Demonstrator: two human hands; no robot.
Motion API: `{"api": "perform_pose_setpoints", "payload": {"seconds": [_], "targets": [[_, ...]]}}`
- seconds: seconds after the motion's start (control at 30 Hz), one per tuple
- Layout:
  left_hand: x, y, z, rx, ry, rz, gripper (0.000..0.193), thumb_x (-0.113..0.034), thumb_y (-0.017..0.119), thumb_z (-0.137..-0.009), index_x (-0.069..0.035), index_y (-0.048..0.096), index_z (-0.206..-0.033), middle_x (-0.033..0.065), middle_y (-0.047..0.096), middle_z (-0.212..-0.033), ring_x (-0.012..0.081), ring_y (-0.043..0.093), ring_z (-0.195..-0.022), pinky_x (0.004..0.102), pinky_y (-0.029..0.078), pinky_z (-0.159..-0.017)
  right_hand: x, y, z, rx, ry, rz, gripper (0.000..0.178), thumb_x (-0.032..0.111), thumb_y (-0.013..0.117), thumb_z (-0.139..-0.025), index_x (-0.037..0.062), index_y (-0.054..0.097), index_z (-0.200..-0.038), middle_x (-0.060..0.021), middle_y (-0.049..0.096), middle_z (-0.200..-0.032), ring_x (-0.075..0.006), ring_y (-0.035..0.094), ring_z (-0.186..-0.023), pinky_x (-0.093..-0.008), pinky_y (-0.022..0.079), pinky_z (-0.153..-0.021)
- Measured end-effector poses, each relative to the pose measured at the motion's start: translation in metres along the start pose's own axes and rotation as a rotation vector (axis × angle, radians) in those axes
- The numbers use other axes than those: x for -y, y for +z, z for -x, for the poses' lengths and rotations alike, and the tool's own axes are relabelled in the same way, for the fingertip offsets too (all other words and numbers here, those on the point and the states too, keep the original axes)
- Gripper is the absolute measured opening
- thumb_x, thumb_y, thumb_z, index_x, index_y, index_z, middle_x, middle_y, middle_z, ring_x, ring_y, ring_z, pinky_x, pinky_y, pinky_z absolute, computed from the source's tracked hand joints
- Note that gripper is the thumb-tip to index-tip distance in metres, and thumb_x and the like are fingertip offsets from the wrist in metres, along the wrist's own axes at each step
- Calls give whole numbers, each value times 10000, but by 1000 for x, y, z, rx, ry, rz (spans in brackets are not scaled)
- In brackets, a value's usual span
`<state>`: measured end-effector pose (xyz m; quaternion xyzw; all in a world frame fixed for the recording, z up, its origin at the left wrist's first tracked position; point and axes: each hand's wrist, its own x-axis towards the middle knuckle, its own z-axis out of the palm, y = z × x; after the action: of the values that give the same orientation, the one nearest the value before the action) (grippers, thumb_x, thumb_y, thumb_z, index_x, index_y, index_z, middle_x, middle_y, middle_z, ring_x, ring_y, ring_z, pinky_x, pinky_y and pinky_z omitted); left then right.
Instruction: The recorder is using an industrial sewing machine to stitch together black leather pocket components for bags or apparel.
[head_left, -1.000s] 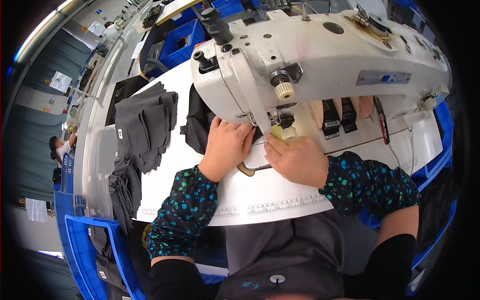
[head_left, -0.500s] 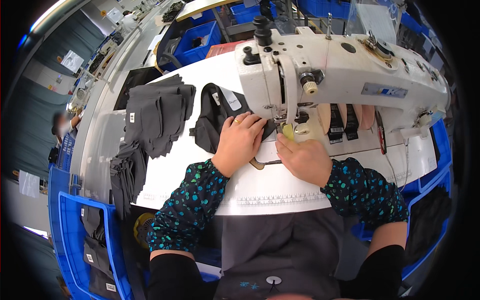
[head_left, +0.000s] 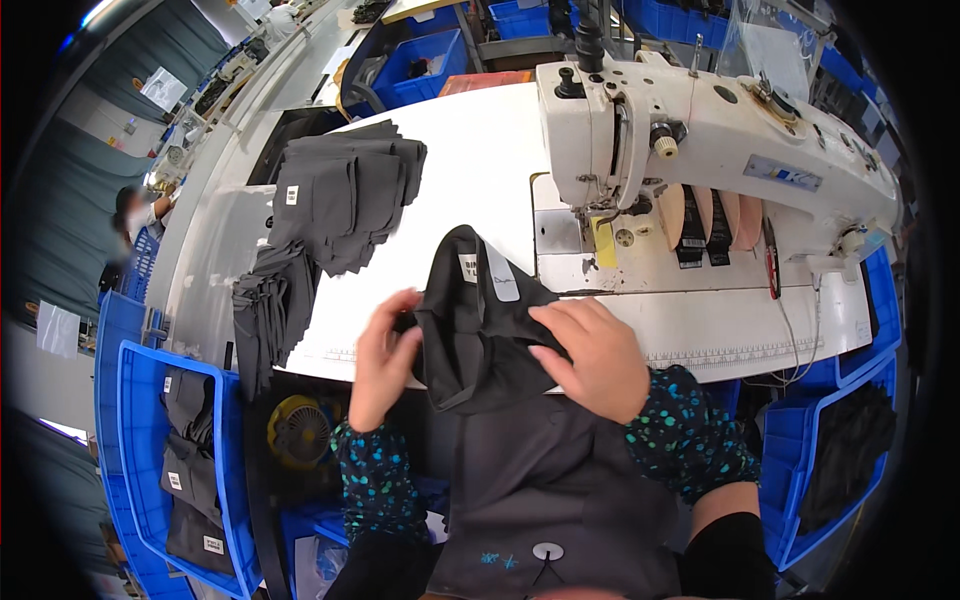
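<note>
In the head view, your left hand (head_left: pixel 385 355) gripped the left edge of a dark garment (head_left: pixel 455 355), thumb and fingers closed on cloth, some tips hidden behind it. Your right hand (head_left: pixel 603 360) held a bunched fold on its right side between thumb and fingers. The garment was at the near edge of the white surface (head_left: pixel 480 150), overlapping your dark apron (head_left: pixel 555 480), so its lower outline was hard to make out. Its peaked end pointed away from you, the long axis running roughly far to near. A blue crate (head_left: pixel 143 460) at your left held folded dark pieces with white labels; the blue crate (head_left: pixel 788 470) at your right held dark cloth, partly shadowed. The contents of the far blue bin (head_left: pixel 440 88) were too small to tell.
</note>
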<state>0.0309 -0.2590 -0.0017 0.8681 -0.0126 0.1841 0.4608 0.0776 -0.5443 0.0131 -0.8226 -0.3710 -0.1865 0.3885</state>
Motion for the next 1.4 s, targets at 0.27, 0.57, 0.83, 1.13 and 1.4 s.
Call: {"api": "perform_pose_setpoints", "payload": {"seconds": [0.27,0.57,0.83,1.13,1.4], "targets": [[2,28,1,-70,48,-148,85,-6,622,-941,-9,538,-951,132,551,-810,289,516,-689,341,433,-655,-14,-11,20,-175,467,-140,154,82,691,-896,26,550,-868,-121,578,-721,-295,570,-616,-393,473,-587],[-22,57,-5,40,-45,-64,162,-16,628,-980,-33,562,-1126,52,573,-771,144,546,-665,284,461,-625,-7,-80,56,-357,291,459,372,185,766,-846,30,609,-1145,-194,639,-1144,-392,618,-1043,-460,502,-883],[-20,62,-1,75,-162,310,254,-92,584,-1032,-24,556,-1275,-37,436,-766,48,413,-641,212,330,-573,-4,-19,93,113,-16,560,425,199,570,-896,114,632,-1308,-144,608,-1383,-323,592,-1262,-456,498,-1021],[-28,71,-1,119,-52,-1,211,-126,634,-1012,1,616,-1180,-13,476,-730,70,428,-646,227,342,-585,47,-245,189,-154,717,1358,470,63,541,-853,78,624,-1316,-126,660,-1249,-324,610,-1213,-476,464,-1037],[-34,86,-13,185,9,16,139,-69,697,-909,-15,701,-1037,83,627,-658,154,564,-550,293,432,-534,-65,-374,515,54,1295,796,499,236,535,-1034,-12,506,-1467,-252,504,-1497,-390,430,-1428,-405,317,-1199]]}}
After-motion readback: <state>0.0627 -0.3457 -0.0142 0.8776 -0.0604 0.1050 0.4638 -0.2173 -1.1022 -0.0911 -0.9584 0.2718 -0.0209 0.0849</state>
